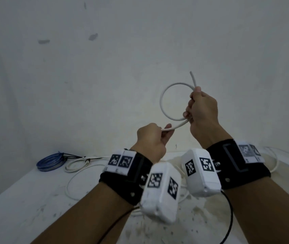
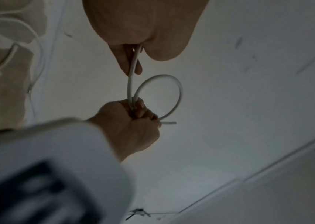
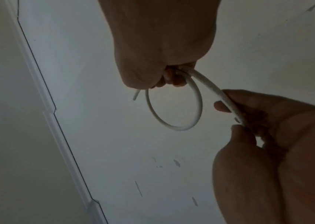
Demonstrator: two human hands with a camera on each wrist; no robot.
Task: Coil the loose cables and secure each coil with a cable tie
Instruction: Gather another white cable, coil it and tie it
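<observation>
A white cable (image 1: pixel 163 95) is held up in front of the wall, bent into one round loop. My right hand (image 1: pixel 202 110) grips the loop where the cable crosses itself, and the cable's free end (image 1: pixel 192 78) sticks up past the fist. My left hand (image 1: pixel 150 138) pinches the cable's running part just below and left of the loop. In the left wrist view the loop (image 2: pixel 179 94) stands above the right hand (image 2: pixel 131 125). In the right wrist view the loop (image 3: pixel 173 125) hangs from the right fist, and the left hand's fingers (image 3: pixel 267 115) hold the strand.
On the white table (image 1: pixel 17 205) lie a tied blue coil (image 1: pixel 50 162) at the back left and a tied white coil (image 1: pixel 77 164) beside it. More loose white cable (image 1: pixel 73 178) trails across the table under my wrists. The wall stands close behind.
</observation>
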